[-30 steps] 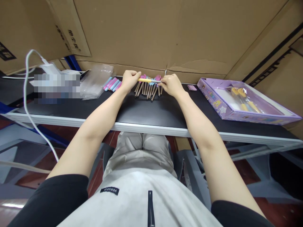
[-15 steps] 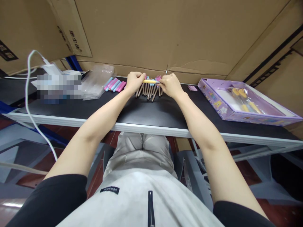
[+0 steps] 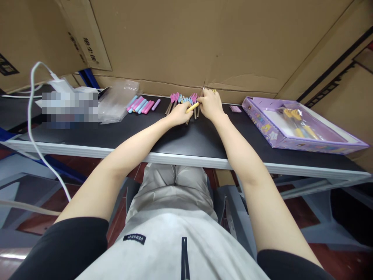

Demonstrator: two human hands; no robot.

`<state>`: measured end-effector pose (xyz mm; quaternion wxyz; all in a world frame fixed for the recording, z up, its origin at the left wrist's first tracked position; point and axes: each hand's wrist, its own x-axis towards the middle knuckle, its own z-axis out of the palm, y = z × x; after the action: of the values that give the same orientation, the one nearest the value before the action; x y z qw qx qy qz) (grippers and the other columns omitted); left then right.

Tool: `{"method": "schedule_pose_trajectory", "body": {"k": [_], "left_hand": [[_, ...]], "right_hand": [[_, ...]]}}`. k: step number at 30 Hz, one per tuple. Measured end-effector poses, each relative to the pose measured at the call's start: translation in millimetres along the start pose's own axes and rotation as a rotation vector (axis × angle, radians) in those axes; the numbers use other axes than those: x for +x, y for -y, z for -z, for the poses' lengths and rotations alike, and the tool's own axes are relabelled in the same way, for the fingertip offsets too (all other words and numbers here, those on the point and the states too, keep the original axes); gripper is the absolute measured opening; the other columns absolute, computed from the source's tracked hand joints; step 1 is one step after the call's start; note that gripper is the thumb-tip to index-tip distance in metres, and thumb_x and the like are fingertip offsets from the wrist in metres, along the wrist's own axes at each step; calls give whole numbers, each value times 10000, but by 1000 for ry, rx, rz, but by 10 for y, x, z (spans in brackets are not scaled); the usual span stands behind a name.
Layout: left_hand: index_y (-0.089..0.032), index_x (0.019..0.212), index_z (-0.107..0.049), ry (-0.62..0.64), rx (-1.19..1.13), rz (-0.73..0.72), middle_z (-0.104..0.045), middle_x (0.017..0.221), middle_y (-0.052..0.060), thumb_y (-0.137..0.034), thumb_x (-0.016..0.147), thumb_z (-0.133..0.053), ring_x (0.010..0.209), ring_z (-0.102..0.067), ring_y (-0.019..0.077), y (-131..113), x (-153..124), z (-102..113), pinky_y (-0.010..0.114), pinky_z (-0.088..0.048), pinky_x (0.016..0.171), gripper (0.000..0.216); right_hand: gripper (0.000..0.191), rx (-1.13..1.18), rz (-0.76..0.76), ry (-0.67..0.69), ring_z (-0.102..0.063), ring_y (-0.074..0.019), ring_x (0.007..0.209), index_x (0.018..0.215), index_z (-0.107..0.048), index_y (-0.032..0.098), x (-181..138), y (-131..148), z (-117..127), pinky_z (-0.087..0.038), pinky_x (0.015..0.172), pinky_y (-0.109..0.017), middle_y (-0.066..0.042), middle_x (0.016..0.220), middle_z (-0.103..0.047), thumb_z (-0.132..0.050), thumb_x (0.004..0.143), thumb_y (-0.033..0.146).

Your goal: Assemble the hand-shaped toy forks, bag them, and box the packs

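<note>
My left hand is closed around a yellow handle, which slants up to the right toward my other hand. At its upper end my right hand grips what looks like a back scratcher; a bit of its yellow head shows above the fingers, and its shaft is hidden. Under and behind my hands lie several back scratchers with claw-shaped heads, among them a pink one and a blue one, with thin metal shafts. My left hand covers part of them.
Left of the scratchers lie a row of pink, blue and purple handles and a single purple handle. Beyond are clear plastic bags and a white cable. A purple box with packaged yellow scratchers stands right. Cardboard walls the back.
My left hand has moved right and slightly down, uncovering the pink heads and the single purple handle. The yellow handle has gone from level to slanted. My right hand has barely moved.
</note>
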<state>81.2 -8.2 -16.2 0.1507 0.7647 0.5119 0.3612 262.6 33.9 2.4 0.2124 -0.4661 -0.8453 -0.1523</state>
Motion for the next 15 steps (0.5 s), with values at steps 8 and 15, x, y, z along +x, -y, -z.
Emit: {"method": "schedule_pose_trajectory", "body": {"k": [8, 15], "left_hand": [[-131, 1106, -699, 35, 63, 64, -792, 1057, 133, -207, 1047, -584, 1022, -741, 285, 14, 1, 15, 335, -525, 916, 150], [-116, 1113, -768, -84, 181, 122, -805, 1200, 167, -264, 1075, -519, 1196, -726, 313, 253, 111, 306, 382, -510, 1088, 291]], "right_hand": [[357, 9, 60, 178, -705, -308, 1092, 1218, -817, 152, -2, 279, 84, -519, 950, -401, -181, 1261, -721, -501, 1068, 218], [458, 58, -66, 139, -709, -350, 1281, 1273, -847, 175, -27, -346, -70, -540, 1126, -484, -145, 1370, -777, -517, 966, 94]]}}
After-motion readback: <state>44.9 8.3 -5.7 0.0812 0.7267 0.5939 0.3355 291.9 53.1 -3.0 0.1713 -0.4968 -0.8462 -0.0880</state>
